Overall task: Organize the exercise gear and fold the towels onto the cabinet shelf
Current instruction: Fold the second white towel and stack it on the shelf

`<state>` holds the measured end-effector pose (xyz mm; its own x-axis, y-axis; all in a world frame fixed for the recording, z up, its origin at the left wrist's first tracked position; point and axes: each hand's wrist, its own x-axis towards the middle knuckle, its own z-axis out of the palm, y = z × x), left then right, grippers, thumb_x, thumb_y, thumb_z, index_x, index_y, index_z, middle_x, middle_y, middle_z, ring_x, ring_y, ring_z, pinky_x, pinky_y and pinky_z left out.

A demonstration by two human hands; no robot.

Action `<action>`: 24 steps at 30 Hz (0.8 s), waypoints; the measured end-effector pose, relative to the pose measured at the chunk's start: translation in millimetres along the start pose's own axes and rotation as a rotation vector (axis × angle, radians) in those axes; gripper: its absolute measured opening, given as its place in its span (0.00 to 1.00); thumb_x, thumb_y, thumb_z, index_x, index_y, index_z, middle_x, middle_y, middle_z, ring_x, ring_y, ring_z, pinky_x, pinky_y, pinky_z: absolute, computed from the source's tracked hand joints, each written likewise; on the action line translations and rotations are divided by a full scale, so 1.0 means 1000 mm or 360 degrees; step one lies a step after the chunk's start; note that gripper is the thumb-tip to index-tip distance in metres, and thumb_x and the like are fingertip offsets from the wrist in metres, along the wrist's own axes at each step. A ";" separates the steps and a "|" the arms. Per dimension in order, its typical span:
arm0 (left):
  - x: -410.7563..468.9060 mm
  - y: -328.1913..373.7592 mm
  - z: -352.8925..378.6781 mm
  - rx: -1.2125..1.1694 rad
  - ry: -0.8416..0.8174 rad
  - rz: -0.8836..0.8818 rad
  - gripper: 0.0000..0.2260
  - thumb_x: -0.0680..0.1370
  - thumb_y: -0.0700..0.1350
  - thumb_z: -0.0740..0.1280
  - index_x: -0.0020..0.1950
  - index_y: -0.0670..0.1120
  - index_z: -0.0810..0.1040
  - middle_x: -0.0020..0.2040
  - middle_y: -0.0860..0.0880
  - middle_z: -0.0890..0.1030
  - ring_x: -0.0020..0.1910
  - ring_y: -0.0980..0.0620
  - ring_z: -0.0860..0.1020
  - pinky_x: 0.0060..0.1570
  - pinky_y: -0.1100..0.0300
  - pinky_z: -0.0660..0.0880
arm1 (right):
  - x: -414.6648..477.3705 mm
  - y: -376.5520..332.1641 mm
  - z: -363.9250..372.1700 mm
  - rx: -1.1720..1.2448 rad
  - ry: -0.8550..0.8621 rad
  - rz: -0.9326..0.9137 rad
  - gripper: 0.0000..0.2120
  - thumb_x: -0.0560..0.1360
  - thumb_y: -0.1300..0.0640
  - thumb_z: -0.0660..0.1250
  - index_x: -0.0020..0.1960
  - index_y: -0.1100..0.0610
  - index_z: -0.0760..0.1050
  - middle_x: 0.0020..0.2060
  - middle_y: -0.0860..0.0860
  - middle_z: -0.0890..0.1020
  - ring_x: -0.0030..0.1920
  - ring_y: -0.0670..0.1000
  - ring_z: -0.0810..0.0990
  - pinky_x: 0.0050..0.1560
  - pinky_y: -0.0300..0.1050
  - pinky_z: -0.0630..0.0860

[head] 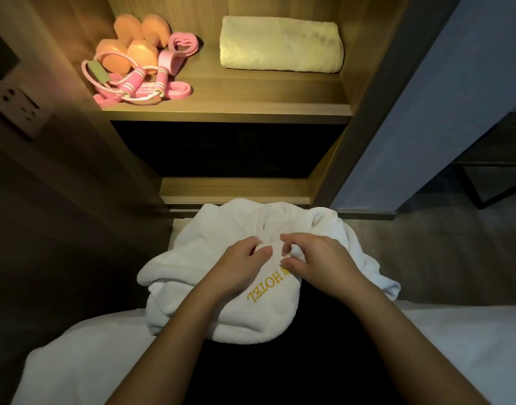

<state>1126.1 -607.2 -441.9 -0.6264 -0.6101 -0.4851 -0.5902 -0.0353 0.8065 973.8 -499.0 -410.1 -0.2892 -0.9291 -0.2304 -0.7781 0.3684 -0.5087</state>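
Head view: the white towel (221, 258) with gold "HOTEL" lettering lies crumpled low in the middle of the frame, directly in front of the cabinet base and partly over the person's dark-clothed lap. Both hands are on top of it, near its centre.

- The left hand (239, 268) sits just left of the lettering, with its fingers curled and its thumb and fingertips pinching a small fold of the cloth.
- The right hand (319, 261) sits just beside it, to the right, and pinches a bunched ridge of the same cloth between thumb and fingers.
- The two hands are close together, apart by a narrow strip of cloth.

The lit cabinet shelf (250, 95) is above and well apart from the hands.

- On its right side lies a folded towel (281, 43), laid flat.
- On its left side sits the exercise gear: orange dumbbells (128, 45) at the back, a pink resistance band (182, 45) just beside them, and a pink jump rope (133, 81) coiled in front, touching the dumbbells.

White bedding (75, 361) fills the lower corners. A wall socket (15, 103) is mounted at the left edge.
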 end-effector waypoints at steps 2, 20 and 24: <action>-0.013 -0.005 -0.010 0.0105 0.0042 0.0040 0.12 0.76 0.58 0.63 0.44 0.51 0.77 0.39 0.54 0.81 0.41 0.52 0.78 0.45 0.53 0.77 | 0.005 0.003 0.010 -0.0089 -0.0072 0.0073 0.09 0.75 0.43 0.67 0.53 0.45 0.76 0.64 0.39 0.77 0.60 0.47 0.77 0.58 0.44 0.72; -0.088 -0.072 -0.062 0.0247 0.0335 0.0503 0.13 0.72 0.51 0.75 0.53 0.58 0.75 0.56 0.63 0.76 0.59 0.59 0.75 0.55 0.62 0.77 | 0.033 0.003 0.009 -0.0288 -0.0373 0.0094 0.16 0.74 0.51 0.68 0.61 0.39 0.75 0.57 0.42 0.81 0.57 0.50 0.78 0.58 0.47 0.75; -0.090 -0.080 -0.059 0.0228 0.0510 0.0533 0.07 0.77 0.50 0.65 0.55 0.56 0.77 0.56 0.63 0.77 0.60 0.57 0.75 0.59 0.55 0.76 | 0.032 0.005 0.011 -0.0234 -0.0355 0.0131 0.15 0.75 0.49 0.67 0.60 0.39 0.75 0.55 0.42 0.81 0.54 0.48 0.78 0.57 0.47 0.76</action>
<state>1259.7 -595.8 -442.5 -0.6187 -0.7833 -0.0598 -0.4610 0.3003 0.8350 966.9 -526.1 -429.0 -0.2376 -0.8603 -0.4510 -0.8345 0.4184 -0.3585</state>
